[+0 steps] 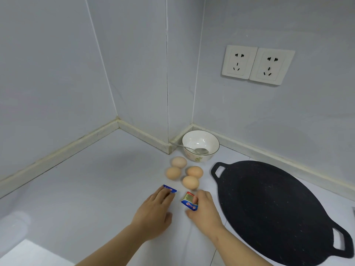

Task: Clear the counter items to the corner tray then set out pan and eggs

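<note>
**Item 1. Gold-and-blue foil packet**. Located just in front of the four eggs, near but apart from the nearest one. The long axis is laid roughly away from the person, with one end raised off the counter. It is pinched by the right hand, a fingertip on the upper face and the thumb at the near end. The packet lies to the inner, left side of that grip.

**Item 2. Blue foil packet**. Located in front and to the left of the eggs, clear of them. Only the far edge is shown, and its long axis is laid crosswise. It is covered by the straight fingers of the left hand, which are laid flat on it. No curl round it is seen, so it is judged touched but not yet grasped.

**Item 3. Eggs.** Four, grouped in two touching pairs. The right hand is the nearer of the two.

**Item 4. Black two-handled flat pan**. Set to the right of the eggs, on the counter, untouched.

**Item 5. White bowl**. Set just behind the eggs, at the wall corner, with a metal spoon inside.

**Note.** No tray is shown. The next move is judged to turn on the blue packet: a pinch across its short side is needed before it can be lifted.
</note>
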A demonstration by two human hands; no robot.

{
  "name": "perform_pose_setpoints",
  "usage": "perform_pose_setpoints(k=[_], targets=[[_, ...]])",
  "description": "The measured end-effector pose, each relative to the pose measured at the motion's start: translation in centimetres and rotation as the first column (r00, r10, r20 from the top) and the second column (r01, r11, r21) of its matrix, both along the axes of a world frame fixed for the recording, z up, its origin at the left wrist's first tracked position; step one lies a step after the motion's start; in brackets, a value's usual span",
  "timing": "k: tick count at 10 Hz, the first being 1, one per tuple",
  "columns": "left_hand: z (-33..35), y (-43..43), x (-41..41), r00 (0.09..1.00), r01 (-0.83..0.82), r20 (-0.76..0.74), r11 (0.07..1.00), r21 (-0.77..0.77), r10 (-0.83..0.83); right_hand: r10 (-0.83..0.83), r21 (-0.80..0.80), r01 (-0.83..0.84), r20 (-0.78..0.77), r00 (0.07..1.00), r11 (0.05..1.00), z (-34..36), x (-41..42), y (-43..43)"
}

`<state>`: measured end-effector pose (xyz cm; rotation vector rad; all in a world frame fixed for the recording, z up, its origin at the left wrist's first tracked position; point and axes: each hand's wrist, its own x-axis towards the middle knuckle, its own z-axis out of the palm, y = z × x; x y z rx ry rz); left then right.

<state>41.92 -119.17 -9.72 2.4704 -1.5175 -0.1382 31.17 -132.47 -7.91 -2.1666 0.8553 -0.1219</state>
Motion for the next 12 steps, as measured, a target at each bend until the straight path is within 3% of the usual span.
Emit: perform_pose_setpoints(k=[2, 4, 10, 12], targets=[[-0.7, 0.3, -0.4, 0.990, 0.049, 0.138, 0.992, -0.116, -0.032, 0.030, 0.019, -0.031, 0.045, 0.999, 0.999, -0.6, -0.1, -0.5], [-0.9, 0.1, 0.0, 0.970, 0.052, 0.240, 0.997, -0.065, -0.035, 0.059, -0.045, -0.057, 0.029, 0.998, 0.997, -1.0, 0.4, -0.7], [-2.1, 0.0, 0.0, 0.947, 0.031, 0.321, 0.997, -0.072, -0.006, 0.115, -0.027, -0.113, 0.078, 0.990, 0.993, -1.3, 0.0, -0.4], [-1.0, 0.3, -0.1, 0.948, 0.047, 0.316, 0.997, -0.064, -0.025, 0.046, 0.085, -0.060, 0.152, 0.987, 0.995, 0.1, -0.8, 0.2]])
